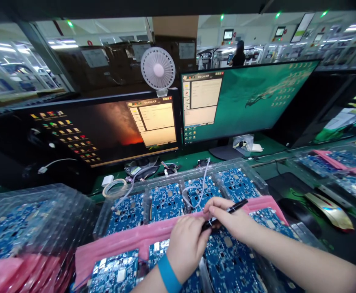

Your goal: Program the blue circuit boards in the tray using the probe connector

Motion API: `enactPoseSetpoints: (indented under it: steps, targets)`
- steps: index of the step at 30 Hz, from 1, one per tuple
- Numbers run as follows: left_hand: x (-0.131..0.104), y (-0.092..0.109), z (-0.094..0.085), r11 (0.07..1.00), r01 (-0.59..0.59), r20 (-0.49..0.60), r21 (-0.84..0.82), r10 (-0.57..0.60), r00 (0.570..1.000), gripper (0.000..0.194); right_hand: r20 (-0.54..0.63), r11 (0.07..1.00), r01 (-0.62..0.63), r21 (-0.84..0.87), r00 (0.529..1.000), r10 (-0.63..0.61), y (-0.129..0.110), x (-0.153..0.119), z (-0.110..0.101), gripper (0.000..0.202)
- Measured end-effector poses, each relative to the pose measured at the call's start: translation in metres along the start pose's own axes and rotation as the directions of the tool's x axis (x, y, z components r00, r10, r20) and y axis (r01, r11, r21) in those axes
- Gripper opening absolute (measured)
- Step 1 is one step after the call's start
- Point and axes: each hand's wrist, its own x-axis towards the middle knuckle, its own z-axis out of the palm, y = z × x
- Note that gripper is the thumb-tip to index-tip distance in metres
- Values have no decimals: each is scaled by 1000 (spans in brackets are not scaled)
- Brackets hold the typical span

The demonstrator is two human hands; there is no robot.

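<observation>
My right hand [226, 217] holds a black pen [237, 206] over a clear plastic tray [259, 179] of blue circuit boards [166, 200]. My left hand [186, 243], with a blue wristband, pinches the near end of the pen, possibly its cap, right against my right hand. Both hands hover above a pink foam sheet [126, 241] that lies between stacked trays. More blue boards [226, 260] lie in the tray under my forearms. A thin grey cable [200, 187] loops over the boards in the far row.
Two monitors [105, 126] [245, 97] stand behind the trays, each showing a program window, with a small white fan [157, 68] between them. A stack of wrapped trays [28, 228] sits at left, a gold and red mouse [330, 209] at right, more trays [342, 167] beyond.
</observation>
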Motion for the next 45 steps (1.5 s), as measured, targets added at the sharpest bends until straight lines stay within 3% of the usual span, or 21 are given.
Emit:
enactPoseSetpoints:
  steps: [3,5,8,10,12,15,18,20,22,24,30,34,45]
  targets:
    - [-4,-1,1,999,-47,0,3,47,999,22,51,999,51,4,997,-51,8,-4,8,28]
    - [-7,-2,0,996,-92,-1,3,92,996,22,101,985,164,-53,982,-158,11,-7,9,30]
    - [-9,-1,-2,987,-161,19,-19,161,987,22,186,895,396,-204,913,-362,13,-11,9,32]
    - [-9,1,-1,986,-163,40,-41,165,985,21,239,831,480,-281,873,-424,10,-11,7,34]
    - [-7,3,1,992,-112,41,-52,115,993,20,248,812,457,-362,887,-389,3,-9,2,34]
    - [-5,3,7,999,23,16,-36,-23,1000,15,278,823,310,-476,941,-194,-9,0,-13,29]
    - [-2,1,8,997,79,-15,8,-79,997,13,465,827,277,-489,885,-21,-16,15,-36,50]
    - [-1,-1,7,999,41,3,28,-41,999,11,390,759,274,-591,920,-29,-14,27,-47,48]
    - [1,-1,5,999,-7,50,47,5,999,11,178,628,215,-748,976,-122,-10,40,-50,37]
    - [1,-1,4,997,-29,100,74,22,995,16,63,516,161,-841,977,-202,-3,52,-43,29]
    - [-1,-4,7,991,-3,172,134,-21,985,18,4,329,71,-942,980,-200,11,73,-11,19]
    - [0,-7,9,990,-6,191,140,-21,981,15,-36,232,5,-973,984,-172,13,75,-1,20]
    - [4,-7,9,986,-29,164,164,2,987,9,-79,176,-57,-983,990,-118,10,76,-2,22]
